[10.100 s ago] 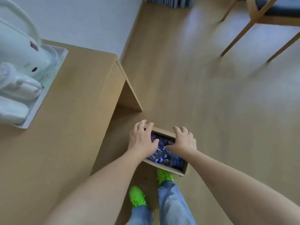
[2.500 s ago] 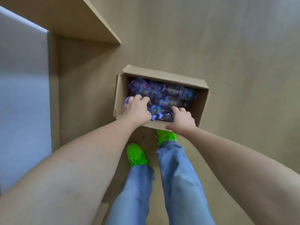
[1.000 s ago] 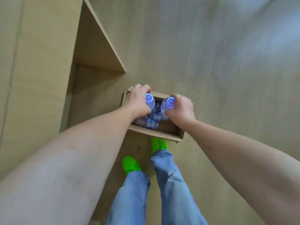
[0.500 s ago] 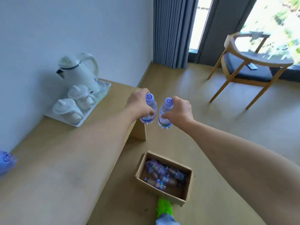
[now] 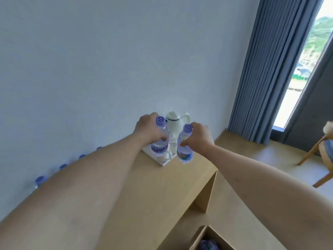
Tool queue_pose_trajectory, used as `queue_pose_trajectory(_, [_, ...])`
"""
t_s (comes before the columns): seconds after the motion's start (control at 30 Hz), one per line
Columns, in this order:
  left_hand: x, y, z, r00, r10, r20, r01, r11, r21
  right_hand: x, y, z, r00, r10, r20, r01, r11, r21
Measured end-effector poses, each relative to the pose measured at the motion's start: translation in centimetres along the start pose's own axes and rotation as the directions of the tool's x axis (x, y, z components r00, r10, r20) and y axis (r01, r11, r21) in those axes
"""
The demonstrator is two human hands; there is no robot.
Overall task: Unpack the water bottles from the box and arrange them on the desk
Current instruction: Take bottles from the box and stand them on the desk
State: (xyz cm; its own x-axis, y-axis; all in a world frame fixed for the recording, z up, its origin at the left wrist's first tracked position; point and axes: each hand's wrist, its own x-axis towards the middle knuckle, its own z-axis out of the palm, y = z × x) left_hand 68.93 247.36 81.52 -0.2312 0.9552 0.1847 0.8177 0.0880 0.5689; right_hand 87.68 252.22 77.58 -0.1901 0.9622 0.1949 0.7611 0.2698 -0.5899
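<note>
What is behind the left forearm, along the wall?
Four purple bottle caps show in a row above the left forearm, by the wall. The bottles' bodies and the desk under them are covered.

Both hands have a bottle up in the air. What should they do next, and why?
Probably lower them onto the desk. The left hand and right hand each grip a bottle above it, neither set down yet. A row of purple caps along the wall suggests placing them at its end.

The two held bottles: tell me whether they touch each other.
Apart. The head view shows the white kettle through a clear gap between the left hand's bottle and the right hand's bottle.
</note>
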Motion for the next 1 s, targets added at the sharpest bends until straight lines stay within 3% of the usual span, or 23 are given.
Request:
queue_pose_trajectory(0.23, [-5.2,-10.8,-8.4,0.975,-0.188,-0.122,0.193,0.981,0.028,-1.6,-10.5,8.4,0.973,-0.169,0.159,0.163,0.985,0.053])
queue_pose_trajectory(0.47, [-12.2,-19.5,-12.8,0.888,-0.408,-0.212,0.42,0.907,0.01,-4.9,-17.9,16.3,0.898,-0.292,0.329,0.261,0.956,0.137])
queue_pose_trajectory(0.8, [-17.5,-28.7,-12.5,0.74,-0.619,-0.263,0.631,0.774,-0.05,-7.1,-23.3,26.6,0.765,-0.386,0.516,0.37,0.919,0.14])
queue_pose_trajectory(1.0, [-16.7,-32.1,-9.5,0.71,-0.666,-0.229,0.664,0.741,-0.096,-6.9,-23.4,31.7,0.748,-0.363,0.556,0.332,0.93,0.161])
